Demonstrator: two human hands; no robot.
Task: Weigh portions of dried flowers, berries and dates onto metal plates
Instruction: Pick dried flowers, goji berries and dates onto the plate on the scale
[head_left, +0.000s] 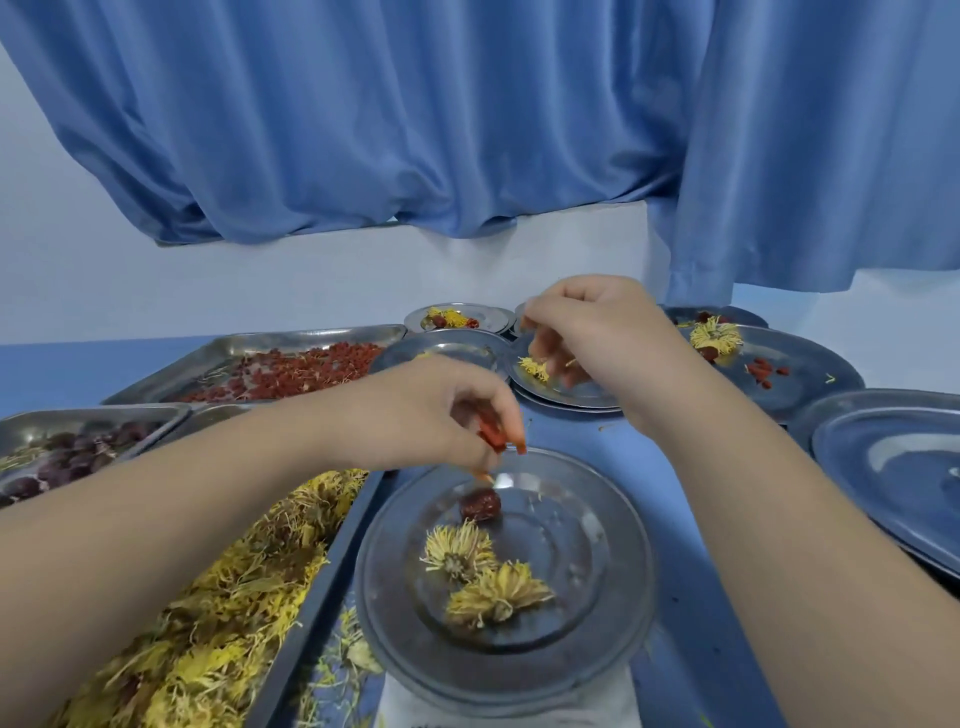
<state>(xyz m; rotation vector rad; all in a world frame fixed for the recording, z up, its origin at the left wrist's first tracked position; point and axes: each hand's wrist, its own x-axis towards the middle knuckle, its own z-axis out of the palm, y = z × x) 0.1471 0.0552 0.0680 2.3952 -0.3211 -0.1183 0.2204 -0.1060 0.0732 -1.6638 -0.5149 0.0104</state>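
Blue table (691, 597) crowded; left hand (436, 410) pinches berries (493, 439) over plate (613, 613).

**Blue, Yellow and Red Across the Table**

A plain blue curtain (415, 114) hung in folds over a pale white wall (208, 280). The table (691, 597) was blue. The plates (613, 613) and trays (291, 340) were dull silver-grey metal. Dried flowers (483, 577) showed straw yellow with brownish centres, and the heap in the near tray (218, 613) matched them. The date (480, 505) was dark reddish brown. The berries (291, 371) were bright red, as were those pinched in the left hand (436, 415).
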